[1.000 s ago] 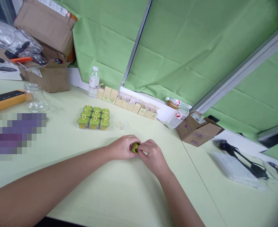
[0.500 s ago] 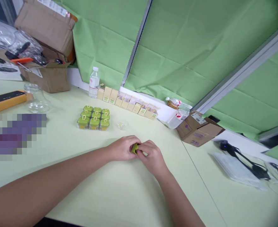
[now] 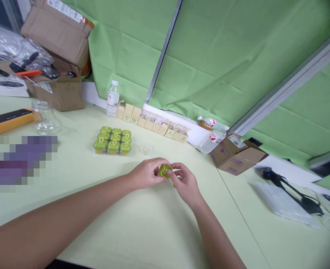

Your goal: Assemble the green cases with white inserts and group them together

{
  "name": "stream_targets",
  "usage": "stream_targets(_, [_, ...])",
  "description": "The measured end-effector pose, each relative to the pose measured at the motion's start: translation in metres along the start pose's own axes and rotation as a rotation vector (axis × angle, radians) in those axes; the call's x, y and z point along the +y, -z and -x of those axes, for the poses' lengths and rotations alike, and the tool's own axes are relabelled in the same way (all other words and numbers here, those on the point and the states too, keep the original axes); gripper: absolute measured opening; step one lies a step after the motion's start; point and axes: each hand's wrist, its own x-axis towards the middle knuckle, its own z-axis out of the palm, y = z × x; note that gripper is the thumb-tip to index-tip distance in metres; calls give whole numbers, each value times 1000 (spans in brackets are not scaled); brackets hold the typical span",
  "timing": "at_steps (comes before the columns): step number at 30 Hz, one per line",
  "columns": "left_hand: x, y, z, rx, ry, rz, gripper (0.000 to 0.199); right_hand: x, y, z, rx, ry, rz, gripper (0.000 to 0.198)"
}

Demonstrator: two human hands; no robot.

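A small green lid (image 3: 164,171) with a lighter loop on its face is held above the table, tilted toward me. My left hand (image 3: 145,174) is closed around its left side. From the right, my right hand (image 3: 185,184) presses its thumb on the lid, with the fingers curled behind its far edge. Just beyond my hands stands a small clear cup (image 3: 147,149) with a spot of yellow in it. To the left of that, several small clear boxes with green lids (image 3: 113,146) are grouped in tight rows.
Small open cartons (image 3: 150,121) line the back wall beside a water bottle (image 3: 113,99). Two more bottles (image 3: 213,141) lean near a cardboard box (image 3: 234,153) on the right. A glass flask (image 3: 48,123) and an orange power strip (image 3: 10,120) are at left.
The green lid has turned so its top face with the loop now shows. My right fingers have spread and shifted around it, the thumb now on its face.
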Motion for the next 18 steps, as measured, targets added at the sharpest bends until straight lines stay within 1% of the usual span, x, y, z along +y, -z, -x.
stream_targets(1, [1,0,1,-2,-10,-4,37,0,-1,-1,-50,-59,-73,29])
stream_targets(3, [3,0,2,-5,-44,-7,35,-1,-1,-2,-124,-127,-194,30])
stream_targets(6, [5,-1,3,-19,-91,-11,32,-4,-2,-2,-145,-166,-285,29])
stream_targets(10, [4,-4,4,-18,-127,-25,32,-1,-5,-2,-154,-167,-302,25])
stream_targets(18, [5,-9,5,-19,-177,-44,42,2,-9,-2,-138,-119,-316,18])
